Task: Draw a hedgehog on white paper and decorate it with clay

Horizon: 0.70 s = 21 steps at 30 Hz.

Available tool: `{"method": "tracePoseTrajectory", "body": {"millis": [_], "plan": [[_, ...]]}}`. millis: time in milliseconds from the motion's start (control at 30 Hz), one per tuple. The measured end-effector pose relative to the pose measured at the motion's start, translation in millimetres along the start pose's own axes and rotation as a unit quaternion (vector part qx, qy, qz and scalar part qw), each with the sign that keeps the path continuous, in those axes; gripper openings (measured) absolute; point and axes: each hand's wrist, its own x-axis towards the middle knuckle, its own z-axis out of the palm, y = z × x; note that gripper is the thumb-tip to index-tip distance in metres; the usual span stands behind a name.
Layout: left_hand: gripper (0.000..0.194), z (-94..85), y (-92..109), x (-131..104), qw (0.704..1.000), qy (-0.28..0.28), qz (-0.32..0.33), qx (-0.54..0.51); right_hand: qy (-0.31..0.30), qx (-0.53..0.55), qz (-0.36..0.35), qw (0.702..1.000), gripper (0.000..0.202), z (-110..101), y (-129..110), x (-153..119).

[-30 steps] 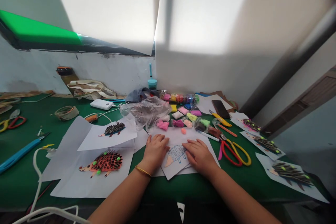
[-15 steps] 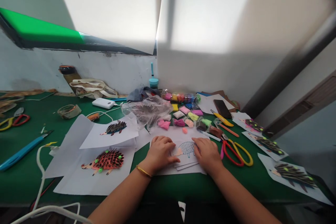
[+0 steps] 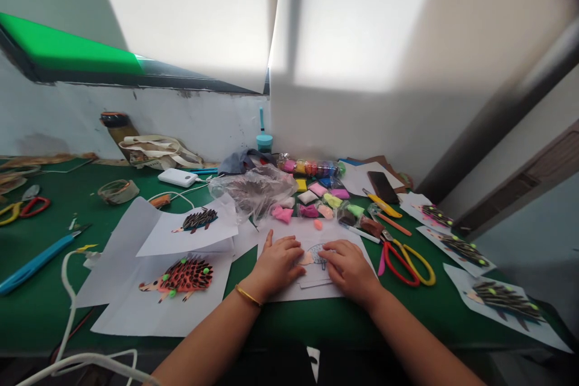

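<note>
My left hand (image 3: pixel 279 260), a gold bangle at its wrist, lies palm down on white paper (image 3: pixel 325 293), fingers stretched out and thumb apart. Its fingertips touch the left side of a hedgehog drawing (image 3: pixel 315 251), near the peach-coloured face. Opposite, my right hand (image 3: pixel 350 266) rests with its fingers extended over the drawing's blue-patterned body, partly hiding it. Neither hand visibly holds anything. A small lump of peach clay (image 3: pixel 318 225) sits on the paper just beyond the drawing.
Packets of coloured clay (image 3: pixel 309 211), a plastic bag (image 3: pixel 253 188) and a white pen (image 3: pixel 360 233) lie beyond. Red-and-yellow scissors (image 3: pixel 409 262) are at right, near hedgehog pictures (image 3: pixel 506 298). Another clay hedgehog picture (image 3: pixel 183 277) and a blue cutter (image 3: pixel 38 260) lie left.
My right hand has slid left across the drawing and covers more of its body. My left hand has turned a little, its thumb now lifted away from the fingers.
</note>
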Motion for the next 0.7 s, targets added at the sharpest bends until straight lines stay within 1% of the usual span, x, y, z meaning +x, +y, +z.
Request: {"method": "tracePoseTrajectory", "body": {"millis": [67, 133, 300, 533, 700], "plan": [[0.026, 0.1, 0.1, -0.1, 1.000, -0.002, 0.002, -0.001, -0.016, 0.016, -0.038, 0.999, 0.034, -2.0, -4.9, 1.1], [0.026, 0.4, -0.3, -0.3, 1.000, -0.002, 0.001, -0.004, -0.027, 0.019, -0.051, 0.998, 0.035, -2.5, -8.2, 1.9], [0.027, -0.7, 1.1, -0.6, 1.000, -0.005, 0.001, 0.001, -0.048, 0.025, -0.051, 0.997, 0.035, -0.8, -9.3, 2.3], [0.032, -5.2, 9.5, -1.2, 0.999, -0.012, 0.002, 0.032, -0.050, 0.029, -0.063, 0.996, 0.036, -2.8, -11.2, 2.3], [0.034, -5.8, 11.5, -1.4, 0.999, -0.013, 0.006, 0.046, -0.060, 0.032, -0.053, 0.996, 0.039, -4.5, -13.7, 3.3]]}}
